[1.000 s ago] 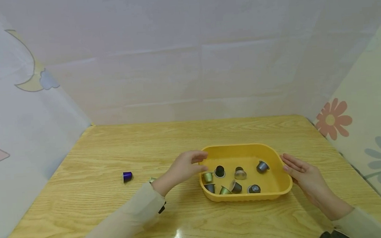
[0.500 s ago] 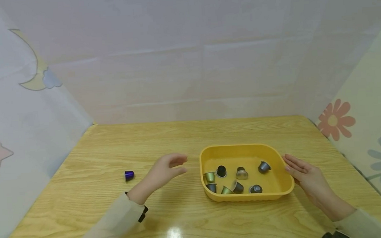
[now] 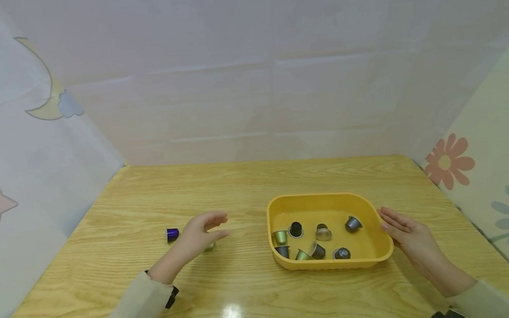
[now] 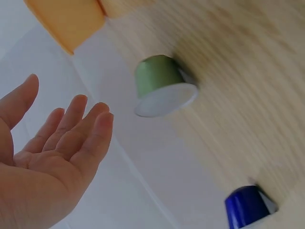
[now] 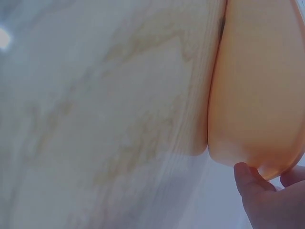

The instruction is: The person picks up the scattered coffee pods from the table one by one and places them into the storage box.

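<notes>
My left hand (image 3: 198,235) hovers over the table with fingers and thumb spread apart, holding nothing. Just beyond it lies a green coffee capsule (image 3: 210,247), mostly hidden by the hand in the head view; the left wrist view shows this green capsule (image 4: 159,78) on its side, clear of the fingertips. A dark blue coffee capsule (image 3: 172,235) lies to the hand's left. On the right, my right hand (image 3: 410,237) touches the outer end wall of a yellow basin (image 3: 331,263) with nearly straight fingers. Inside the basin are several capsules, among them a black capsule (image 3: 295,228) and a green one (image 3: 280,237).
The wooden table (image 3: 221,185) ends at a pale cloth backdrop (image 3: 251,105) behind and at both sides. A grey capsule (image 3: 353,224) lies at the right inside the basin. Dark bands circle both wrists.
My left hand has moved left from the basin's left rim toward the green and blue capsules. My right hand stays at the basin's right end.
</notes>
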Demonstrator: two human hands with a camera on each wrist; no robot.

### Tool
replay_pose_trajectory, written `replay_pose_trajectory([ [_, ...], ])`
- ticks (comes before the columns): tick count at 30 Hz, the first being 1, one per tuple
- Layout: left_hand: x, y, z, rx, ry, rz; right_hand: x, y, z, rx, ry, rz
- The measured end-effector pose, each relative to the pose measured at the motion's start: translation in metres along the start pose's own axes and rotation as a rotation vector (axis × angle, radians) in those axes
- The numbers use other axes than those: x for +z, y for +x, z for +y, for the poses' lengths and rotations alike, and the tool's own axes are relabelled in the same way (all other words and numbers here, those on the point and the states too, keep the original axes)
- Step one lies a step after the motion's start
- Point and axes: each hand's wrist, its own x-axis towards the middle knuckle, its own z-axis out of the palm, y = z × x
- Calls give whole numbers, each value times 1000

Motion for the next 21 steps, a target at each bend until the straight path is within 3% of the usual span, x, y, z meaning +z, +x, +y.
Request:
replay_pose_trajectory([
  [21,-17,-14,-35,-50,76,-95,-1,0,-1,20,-18,-6],
])
